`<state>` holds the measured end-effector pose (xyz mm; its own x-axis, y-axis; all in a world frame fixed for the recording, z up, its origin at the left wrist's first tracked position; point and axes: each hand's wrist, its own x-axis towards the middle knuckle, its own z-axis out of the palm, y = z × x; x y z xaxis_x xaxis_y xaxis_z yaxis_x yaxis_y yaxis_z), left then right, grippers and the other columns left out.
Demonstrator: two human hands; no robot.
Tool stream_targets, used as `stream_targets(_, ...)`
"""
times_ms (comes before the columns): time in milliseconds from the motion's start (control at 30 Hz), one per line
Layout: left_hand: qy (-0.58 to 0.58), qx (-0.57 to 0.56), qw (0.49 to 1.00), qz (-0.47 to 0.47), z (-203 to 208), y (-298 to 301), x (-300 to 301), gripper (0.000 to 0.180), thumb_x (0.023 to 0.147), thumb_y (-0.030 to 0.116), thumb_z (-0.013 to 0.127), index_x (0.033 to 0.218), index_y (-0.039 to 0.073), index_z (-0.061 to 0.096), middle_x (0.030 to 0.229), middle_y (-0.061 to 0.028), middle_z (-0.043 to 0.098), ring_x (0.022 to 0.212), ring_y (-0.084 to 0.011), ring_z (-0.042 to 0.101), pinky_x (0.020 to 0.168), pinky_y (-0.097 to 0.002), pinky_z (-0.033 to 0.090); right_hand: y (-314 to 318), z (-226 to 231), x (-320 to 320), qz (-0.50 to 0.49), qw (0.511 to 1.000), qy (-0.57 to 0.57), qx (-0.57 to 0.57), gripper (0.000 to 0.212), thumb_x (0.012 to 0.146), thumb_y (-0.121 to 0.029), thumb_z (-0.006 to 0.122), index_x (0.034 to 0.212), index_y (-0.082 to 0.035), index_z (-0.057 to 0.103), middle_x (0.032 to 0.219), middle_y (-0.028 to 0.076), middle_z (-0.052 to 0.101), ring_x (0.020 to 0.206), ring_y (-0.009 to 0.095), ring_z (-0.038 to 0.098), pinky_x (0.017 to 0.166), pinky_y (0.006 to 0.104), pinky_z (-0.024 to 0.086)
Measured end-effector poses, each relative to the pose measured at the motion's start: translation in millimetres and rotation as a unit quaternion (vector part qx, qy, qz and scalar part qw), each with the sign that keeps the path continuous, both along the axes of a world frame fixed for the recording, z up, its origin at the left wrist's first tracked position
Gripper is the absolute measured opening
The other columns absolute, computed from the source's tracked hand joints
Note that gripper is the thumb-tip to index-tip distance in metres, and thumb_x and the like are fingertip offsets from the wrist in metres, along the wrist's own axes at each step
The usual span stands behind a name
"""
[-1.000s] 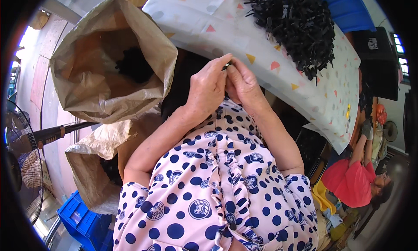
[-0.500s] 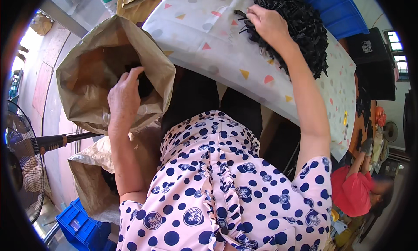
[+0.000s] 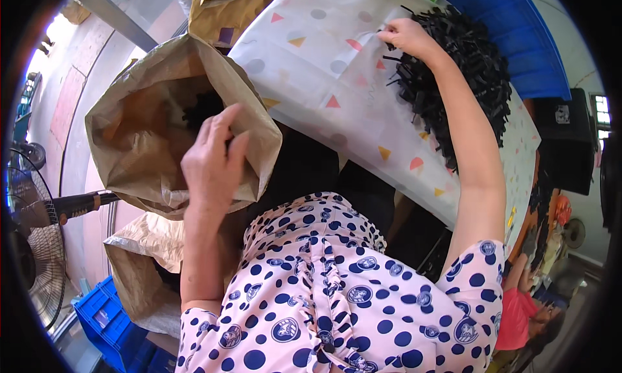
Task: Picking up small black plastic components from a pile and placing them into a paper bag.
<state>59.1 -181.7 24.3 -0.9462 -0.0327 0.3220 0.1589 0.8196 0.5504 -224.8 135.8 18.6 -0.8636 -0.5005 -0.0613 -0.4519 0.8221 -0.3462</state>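
My left hand (image 3: 214,149) is over the mouth of a tan woven sack (image 3: 265,143), its thumb and fingers apart with nothing visible between them. Black pieces (image 3: 204,107) lie inside the sack, just beyond the fingers. My right hand (image 3: 414,39) reaches to the far left edge of a heap of small black strips (image 3: 483,72) on the table. Its fingers are pinched together, and a dark end shows below the fingertips, seemingly one of these strips. The palm side of this hand is hidden.
A patterned tablecloth (image 3: 311,68) covers the table under the heap. Behind the heap stands a blue bin (image 3: 512,33). A second sack (image 3: 139,279), a blue crate (image 3: 107,321) and a fan (image 3: 35,243) are at left. Another person in red (image 3: 518,318) is at lower right.
My left hand has shifted right and its thumb and fingers have spread. My right hand has moved slightly right and down in view, still pinched at the heap's edge. The view has shifted a little.
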Motion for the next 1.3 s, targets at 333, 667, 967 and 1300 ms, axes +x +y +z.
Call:
stream_targets(333, -0.125, 0.391, 0.898, -0.160, 8.3, 112.7, -82.2, 0.076, 0.078, 0.001, 0.069, 0.142, 0.007, 0.028, 0.117, -0.0144, 0.056, 0.077, -0.0127, 0.062, 0.063, -0.0223, 0.049, -42.0, 33.2, 126.9, -0.166, 0.812, -0.354, -0.433, 0.018, 0.088, -0.030, 0.066, 0.088, -0.015, 0.057, 0.060, -0.012, 0.041, 0.045, -0.003, 0.030, 0.039, 0.0159, 0.020)
stream_targets(667, -0.212, 0.430, 0.854, -0.200, -15.7, 122.2, -83.8, 0.046, 0.085, 0.002, 0.065, 0.127, 0.004, 0.046, 0.088, -0.0044, 0.062, 0.074, -0.0079, 0.061, 0.063, -0.0209, 0.050, -25.3, 4.9, 176.8, -0.168, 0.730, -0.400, -0.528, 0.024, 0.092, -0.030, 0.060, 0.100, -0.008, 0.056, 0.062, -0.009, 0.046, 0.046, -0.001, 0.033, 0.039, 0.0165, 0.022)
stream_targets(967, -0.242, 0.496, 0.816, -0.172, -17.4, 128.2, -81.3, 0.031, 0.085, -0.001, 0.060, 0.112, 0.006, 0.045, 0.083, -0.0040, 0.056, 0.066, -0.0091, 0.059, 0.057, -0.0223, 0.051, -23.8, -3.8, 194.5, -0.097, 0.839, -0.291, -0.449, 0.025, 0.100, -0.026, 0.046, 0.106, -0.003, 0.054, 0.064, -0.007, 0.039, 0.055, 0.001, 0.033, 0.048, 0.0171, 0.027)
stream_targets(1300, -0.179, 0.295, 0.922, -0.176, -20.1, 135.3, -76.6, 0.031, 0.078, -0.003, 0.057, 0.104, 0.005, 0.043, 0.084, -0.0183, 0.059, 0.075, -0.0367, 0.059, 0.066, -0.0417, 0.047, -22.9, -5.4, 204.6, -0.110, 0.863, -0.267, -0.415, 0.023, 0.100, -0.024, 0.045, 0.098, -0.002, 0.055, 0.065, -0.007, 0.040, 0.058, 0.003, 0.035, 0.051, 0.0186, 0.030)
